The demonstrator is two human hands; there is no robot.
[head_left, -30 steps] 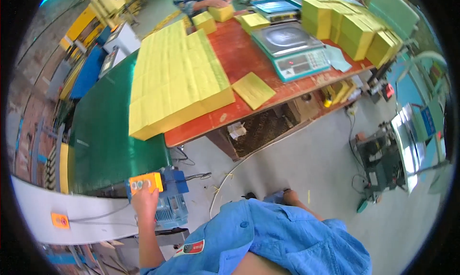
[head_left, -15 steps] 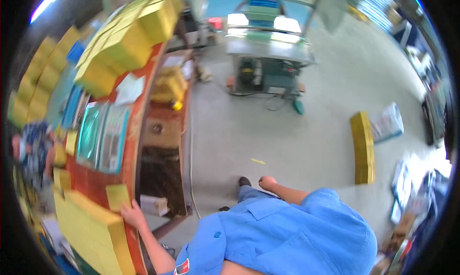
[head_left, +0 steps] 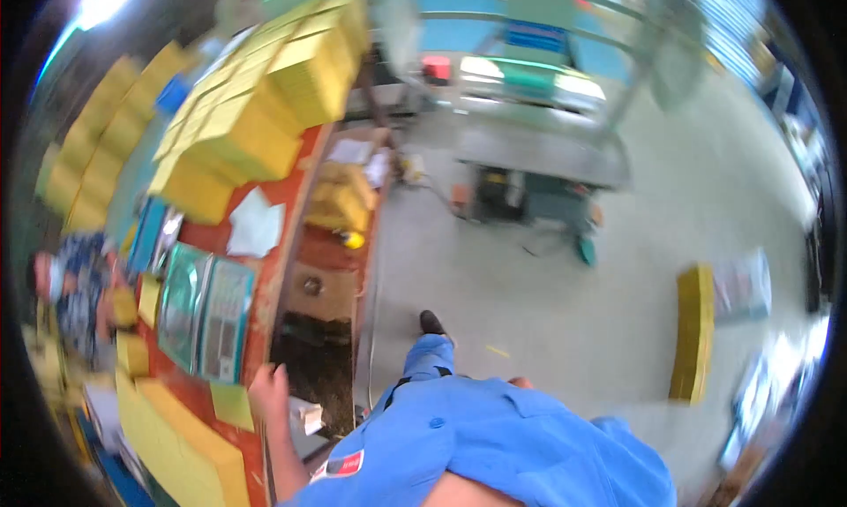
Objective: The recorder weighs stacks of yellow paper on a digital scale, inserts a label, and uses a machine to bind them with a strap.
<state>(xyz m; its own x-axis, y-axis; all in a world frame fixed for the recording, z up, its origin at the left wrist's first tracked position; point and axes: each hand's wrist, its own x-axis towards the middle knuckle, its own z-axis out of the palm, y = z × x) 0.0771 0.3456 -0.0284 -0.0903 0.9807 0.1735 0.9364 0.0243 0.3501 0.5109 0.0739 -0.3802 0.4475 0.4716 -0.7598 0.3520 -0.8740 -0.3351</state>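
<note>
Head view: yellow stack (head_left: 338, 202) in shelf (head_left: 340, 281), grip of left hand (head_left: 270, 392) and right hand (head_left: 520, 383) unclear.

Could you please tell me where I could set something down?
Bare red table shows between the scale and the long yellow stack; grey floor lies mostly open between the shoe and the lone yellow stack. Yellow blocks crowd the table's far end.
</note>
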